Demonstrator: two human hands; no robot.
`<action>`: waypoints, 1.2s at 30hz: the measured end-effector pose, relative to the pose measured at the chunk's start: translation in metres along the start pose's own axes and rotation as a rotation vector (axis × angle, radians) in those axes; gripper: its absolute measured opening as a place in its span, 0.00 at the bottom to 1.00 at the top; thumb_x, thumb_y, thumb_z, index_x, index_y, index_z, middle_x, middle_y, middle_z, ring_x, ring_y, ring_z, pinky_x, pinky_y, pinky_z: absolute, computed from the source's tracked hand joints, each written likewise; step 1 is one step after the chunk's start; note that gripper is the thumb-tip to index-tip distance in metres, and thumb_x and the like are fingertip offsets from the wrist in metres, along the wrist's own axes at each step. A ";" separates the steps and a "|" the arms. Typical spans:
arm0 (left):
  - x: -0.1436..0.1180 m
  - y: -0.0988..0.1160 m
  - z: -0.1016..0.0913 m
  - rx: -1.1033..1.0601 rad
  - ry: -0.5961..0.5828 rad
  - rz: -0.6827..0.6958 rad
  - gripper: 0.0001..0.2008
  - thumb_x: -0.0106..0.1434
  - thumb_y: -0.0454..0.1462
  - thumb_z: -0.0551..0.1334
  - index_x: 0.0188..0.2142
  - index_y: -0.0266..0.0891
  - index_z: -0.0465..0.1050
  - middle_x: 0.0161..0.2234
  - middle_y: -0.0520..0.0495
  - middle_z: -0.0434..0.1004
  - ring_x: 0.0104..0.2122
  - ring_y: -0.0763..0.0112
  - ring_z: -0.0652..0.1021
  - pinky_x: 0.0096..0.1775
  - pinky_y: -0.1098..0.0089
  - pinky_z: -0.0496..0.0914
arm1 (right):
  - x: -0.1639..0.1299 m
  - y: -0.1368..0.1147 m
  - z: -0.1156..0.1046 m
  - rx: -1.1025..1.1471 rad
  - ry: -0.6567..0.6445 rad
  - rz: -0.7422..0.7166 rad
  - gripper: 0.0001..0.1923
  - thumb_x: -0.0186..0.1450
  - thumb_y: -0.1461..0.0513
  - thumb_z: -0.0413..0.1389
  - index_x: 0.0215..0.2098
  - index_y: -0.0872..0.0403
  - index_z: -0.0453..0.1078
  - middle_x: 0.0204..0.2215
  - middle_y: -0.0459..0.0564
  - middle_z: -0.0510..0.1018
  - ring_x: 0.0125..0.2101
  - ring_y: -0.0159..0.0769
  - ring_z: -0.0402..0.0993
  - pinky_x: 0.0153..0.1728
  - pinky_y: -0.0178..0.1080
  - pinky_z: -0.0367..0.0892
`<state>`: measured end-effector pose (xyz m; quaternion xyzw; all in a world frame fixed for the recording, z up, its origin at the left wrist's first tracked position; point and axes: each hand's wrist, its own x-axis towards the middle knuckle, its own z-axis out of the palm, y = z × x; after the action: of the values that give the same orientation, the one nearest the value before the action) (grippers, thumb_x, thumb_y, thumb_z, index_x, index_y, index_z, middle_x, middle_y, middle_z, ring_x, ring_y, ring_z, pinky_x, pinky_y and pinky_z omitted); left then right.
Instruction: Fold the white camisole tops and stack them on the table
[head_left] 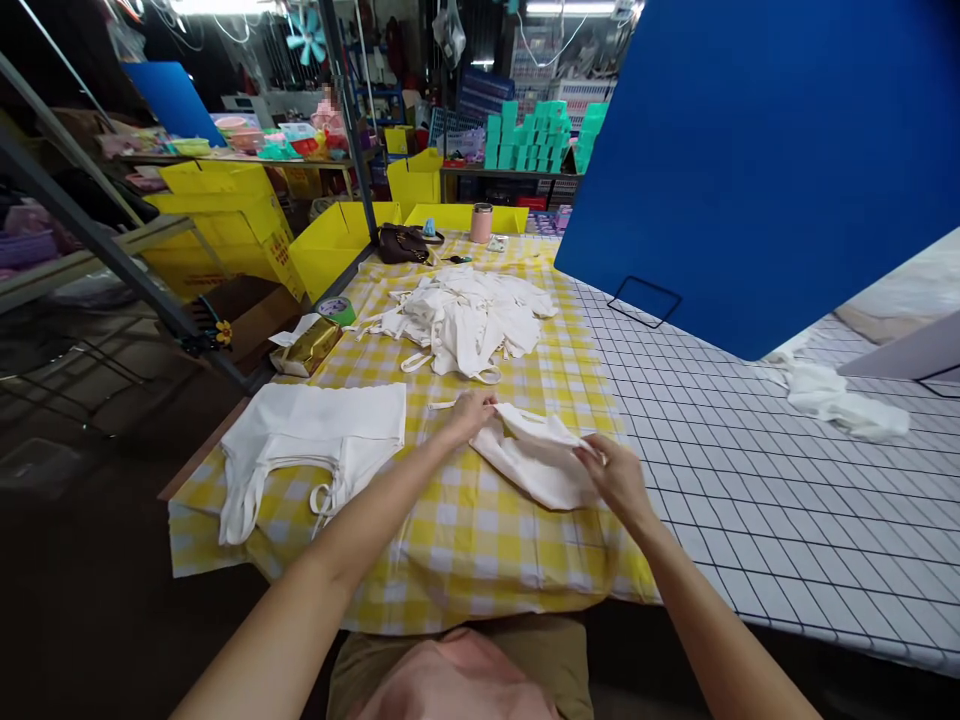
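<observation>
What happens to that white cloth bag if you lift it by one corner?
The white cloth bag would probably droop: it already lies creased between the left hand and right hand. It looks thin, so likely light. On the yellow checked tablecloth it should bunch, not slide.

Soft matt cloth here: the white cloth piece [536,460], pinched by the left hand [469,412] and right hand [616,475], looks like plain unglossed cotton, limp and creased. Just left of it, the folded stack [315,430] is the same dull weave, lying smooth. Beyond it, the heap [469,320] is the same cloth, rumpled. Underneath, the yellow checked tablecloth [465,540] reads as thin matt fabric. To the right of the cloth piece, the white gridded sheet [750,480] looks smooth, slightly sheeny. Above that, the blue board [757,160] is flat matt plastic. Far left of the heap, a gold packet [307,348] gleams like foil.
</observation>
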<state>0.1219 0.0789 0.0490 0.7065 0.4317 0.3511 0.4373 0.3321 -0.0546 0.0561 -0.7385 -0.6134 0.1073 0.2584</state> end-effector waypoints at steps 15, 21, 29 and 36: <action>-0.004 0.098 -0.078 -0.060 -0.105 0.439 0.02 0.54 0.32 0.57 0.25 0.36 0.64 0.33 0.50 0.66 0.35 0.72 0.70 0.36 0.74 0.64 | -0.005 -0.086 -0.140 0.182 0.443 -0.537 0.07 0.59 0.59 0.58 0.36 0.47 0.76 0.27 0.46 0.70 0.27 0.30 0.67 0.23 0.33 0.62; -0.038 0.002 -0.063 0.651 -0.107 -0.092 0.15 0.51 0.23 0.52 0.36 0.35 0.70 0.39 0.42 0.67 0.43 0.61 0.70 0.47 0.62 0.63 | -0.055 -0.085 -0.054 0.155 -0.753 -0.519 0.13 0.61 0.56 0.56 0.44 0.48 0.73 0.37 0.48 0.74 0.34 0.33 0.72 0.35 0.34 0.66; -0.076 0.002 -0.008 0.650 -0.241 0.217 0.12 0.59 0.30 0.57 0.43 0.35 0.68 0.43 0.41 0.68 0.46 0.61 0.68 0.50 0.62 0.62 | -0.021 -0.045 0.018 -0.070 -0.208 -0.160 0.11 0.62 0.62 0.51 0.41 0.51 0.72 0.39 0.52 0.73 0.37 0.39 0.71 0.36 0.39 0.65; -0.105 -0.003 0.019 0.611 -0.333 0.266 0.07 0.57 0.35 0.62 0.37 0.36 0.71 0.38 0.43 0.70 0.41 0.61 0.70 0.44 0.63 0.66 | -0.028 -0.044 0.053 -0.148 -0.185 -0.169 0.09 0.63 0.62 0.50 0.30 0.53 0.72 0.36 0.52 0.73 0.39 0.38 0.68 0.39 0.37 0.61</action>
<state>0.0974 -0.0229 0.0269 0.9019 0.3438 0.1400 0.2208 0.2637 -0.0630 0.0298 -0.6882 -0.7008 0.1073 0.1538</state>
